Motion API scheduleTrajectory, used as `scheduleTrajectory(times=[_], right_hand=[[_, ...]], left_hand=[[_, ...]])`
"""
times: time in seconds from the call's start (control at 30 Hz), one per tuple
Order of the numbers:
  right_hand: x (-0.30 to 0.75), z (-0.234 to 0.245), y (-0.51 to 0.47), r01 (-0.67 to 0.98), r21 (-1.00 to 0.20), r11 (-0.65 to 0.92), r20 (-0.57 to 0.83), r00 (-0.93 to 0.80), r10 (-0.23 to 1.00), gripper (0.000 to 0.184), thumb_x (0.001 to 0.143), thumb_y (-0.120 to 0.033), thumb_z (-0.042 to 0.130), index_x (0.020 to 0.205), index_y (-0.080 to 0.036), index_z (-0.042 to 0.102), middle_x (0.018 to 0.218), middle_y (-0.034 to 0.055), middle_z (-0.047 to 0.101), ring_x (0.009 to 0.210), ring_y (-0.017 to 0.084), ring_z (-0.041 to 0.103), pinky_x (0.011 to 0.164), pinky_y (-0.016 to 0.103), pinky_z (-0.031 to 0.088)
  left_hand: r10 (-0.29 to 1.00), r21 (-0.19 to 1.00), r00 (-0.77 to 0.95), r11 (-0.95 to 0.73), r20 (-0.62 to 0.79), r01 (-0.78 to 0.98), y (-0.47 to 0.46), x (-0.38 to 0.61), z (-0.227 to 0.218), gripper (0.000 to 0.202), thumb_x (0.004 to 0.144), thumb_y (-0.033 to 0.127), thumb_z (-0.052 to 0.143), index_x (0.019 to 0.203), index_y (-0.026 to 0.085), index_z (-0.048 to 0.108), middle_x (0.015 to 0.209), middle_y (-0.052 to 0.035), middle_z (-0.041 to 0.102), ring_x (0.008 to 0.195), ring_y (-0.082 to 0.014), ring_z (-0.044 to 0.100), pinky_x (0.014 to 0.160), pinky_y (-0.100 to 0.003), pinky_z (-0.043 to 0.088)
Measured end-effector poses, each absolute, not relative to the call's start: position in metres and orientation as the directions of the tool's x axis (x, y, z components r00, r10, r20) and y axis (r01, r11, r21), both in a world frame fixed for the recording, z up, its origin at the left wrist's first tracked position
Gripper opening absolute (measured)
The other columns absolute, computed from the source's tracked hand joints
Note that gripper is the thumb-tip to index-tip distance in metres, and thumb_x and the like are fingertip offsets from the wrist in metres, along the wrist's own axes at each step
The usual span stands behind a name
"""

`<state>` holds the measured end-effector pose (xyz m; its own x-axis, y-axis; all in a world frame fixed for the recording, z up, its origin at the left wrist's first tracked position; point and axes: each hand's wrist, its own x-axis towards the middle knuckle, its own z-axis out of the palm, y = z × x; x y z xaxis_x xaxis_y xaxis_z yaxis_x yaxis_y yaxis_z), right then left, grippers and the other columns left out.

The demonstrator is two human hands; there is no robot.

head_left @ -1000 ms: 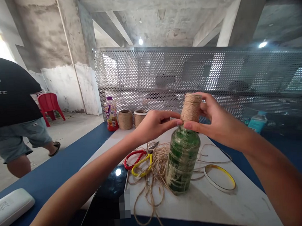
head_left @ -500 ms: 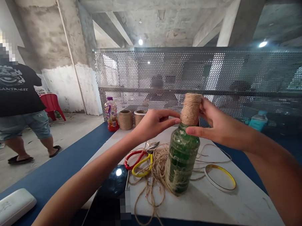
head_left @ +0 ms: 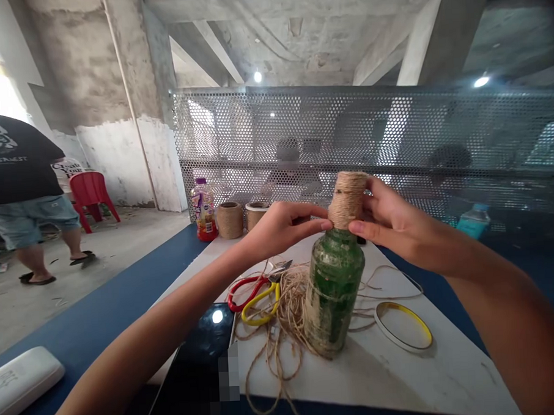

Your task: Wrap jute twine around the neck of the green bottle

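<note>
A green glass bottle [head_left: 337, 272] stands slightly tilted on the white board, its neck wound with brown twine [head_left: 347, 198]. My right hand [head_left: 392, 224] grips the neck from the right, thumb at the lower edge of the winding and fingers behind it. On the left side, my left hand [head_left: 291, 225] pinches at that same lower edge with thumb and forefinger; the strand between them is barely visible. Left of the bottle's base lies a loose heap of twine [head_left: 294, 298]. Scissors [head_left: 258, 300] with one red and one yellow handle rest against the heap.
A roll of tape [head_left: 404, 327] lies right of the bottle. Behind are twine spools [head_left: 230, 220] and a juice bottle [head_left: 204, 210]. A dark phone-like slab [head_left: 196, 358] and a white case [head_left: 25, 387] lie nearer me. Past the table, a person [head_left: 22, 163] walks near a red chair [head_left: 93, 194].
The bottle has turned, bringing a dark spot on the wound neck into view. My right thumb has moved up to the winding's lower edge. The person at left has shifted left.
</note>
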<state>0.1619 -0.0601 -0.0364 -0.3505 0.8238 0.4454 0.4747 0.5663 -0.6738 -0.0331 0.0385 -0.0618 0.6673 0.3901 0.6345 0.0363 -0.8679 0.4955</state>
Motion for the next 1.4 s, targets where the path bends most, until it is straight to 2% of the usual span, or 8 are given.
scheduleTrajectory(times=[0.2,0.37,0.63,0.77,0.93,1.07,1.2,1.4], right_hand=[[0.1597,-0.0412,-0.0566,0.706,-0.503,0.498,0.518,-0.215,0.828,0.079,0.079,-0.042,0.068,0.142,-0.033,0.019,0.138,0.0078,0.048,0.127,0.034,0.045,0.104,0.054,0.039],[0.1559,-0.0451,-0.0533,0.708,-0.525,0.472,0.548,-0.143,0.824,0.065,0.081,-0.048,0.064,0.135,-0.034,0.029,0.125,0.0065,0.058,0.118,0.033,0.053,0.097,0.055,0.045],[0.1636,-0.0418,-0.0525,0.463,-0.683,0.564,0.506,-0.256,0.824,0.047,0.082,-0.032,0.067,0.124,-0.033,0.046,0.125,0.0016,0.059,0.119,0.025,0.056,0.099,0.040,0.049],[0.1642,-0.0404,-0.0562,0.576,-0.625,0.527,0.485,-0.243,0.840,0.048,0.081,-0.036,0.067,0.125,-0.033,0.046,0.130,0.0021,0.056,0.123,0.028,0.052,0.102,0.044,0.047],[0.1570,-0.0417,-0.0614,0.771,-0.517,0.372,0.518,-0.064,0.853,0.061,0.077,-0.048,0.067,0.131,-0.035,0.041,0.128,0.0042,0.059,0.120,0.034,0.053,0.099,0.056,0.045],[0.1567,-0.0430,-0.0566,0.705,-0.559,0.436,0.543,-0.086,0.836,0.057,0.078,-0.049,0.066,0.128,-0.034,0.044,0.123,0.0044,0.061,0.117,0.032,0.056,0.097,0.052,0.048],[0.1621,-0.0422,-0.0515,0.537,-0.643,0.545,0.539,-0.188,0.821,0.052,0.079,-0.038,0.069,0.125,-0.033,0.046,0.116,0.0025,0.064,0.114,0.028,0.059,0.098,0.046,0.049],[0.1605,-0.0385,-0.0546,0.428,-0.710,0.560,0.480,-0.289,0.829,0.053,0.083,-0.032,0.065,0.131,-0.033,0.043,0.126,0.0035,0.060,0.120,0.028,0.055,0.100,0.045,0.048]], left_hand=[[0.395,0.484,0.641,-0.874,0.658,0.041,0.0359,-0.0330,-0.0631,0.033,0.085,0.041,0.060,0.098,0.013,0.073,0.052,0.0051,0.036,0.050,-0.0068,0.028,0.045,-0.022,0.020],[0.402,0.480,0.626,-0.876,0.668,0.051,0.0333,-0.0317,-0.0610,0.030,0.084,0.038,0.062,0.094,0.012,0.073,0.053,0.0053,0.038,0.050,-0.0063,0.028,0.045,-0.022,0.021],[0.388,0.476,0.641,-0.879,0.662,0.040,0.0345,-0.0323,-0.0608,0.031,0.085,0.040,0.060,0.094,0.012,0.071,0.053,0.0055,0.037,0.050,-0.0063,0.028,0.045,-0.022,0.021],[0.389,0.484,0.643,-0.874,0.659,0.032,0.0344,-0.0328,-0.0612,0.031,0.086,0.039,0.059,0.097,0.012,0.071,0.054,0.0054,0.036,0.051,-0.0065,0.028,0.046,-0.022,0.021],[0.388,0.488,0.636,-0.873,0.667,0.021,0.0336,-0.0328,-0.0614,0.030,0.086,0.038,0.059,0.094,0.012,0.072,0.053,0.0055,0.036,0.051,-0.0064,0.026,0.045,-0.022,0.020],[0.384,0.482,0.635,-0.876,0.670,0.020,0.0335,-0.0327,-0.0611,0.030,0.085,0.038,0.060,0.095,0.012,0.071,0.053,0.0060,0.035,0.051,-0.0062,0.026,0.045,-0.022,0.020],[0.374,0.466,0.636,-0.884,0.675,0.024,0.0342,-0.0338,-0.0598,0.031,0.085,0.039,0.061,0.097,0.012,0.070,0.052,0.0069,0.032,0.049,-0.0061,0.026,0.045,-0.022,0.019],[0.386,0.469,0.635,-0.882,0.669,0.043,0.0333,-0.0351,-0.0578,0.030,0.084,0.040,0.061,0.096,0.013,0.070,0.052,0.0075,0.029,0.048,-0.0066,0.025,0.045,-0.023,0.019]])
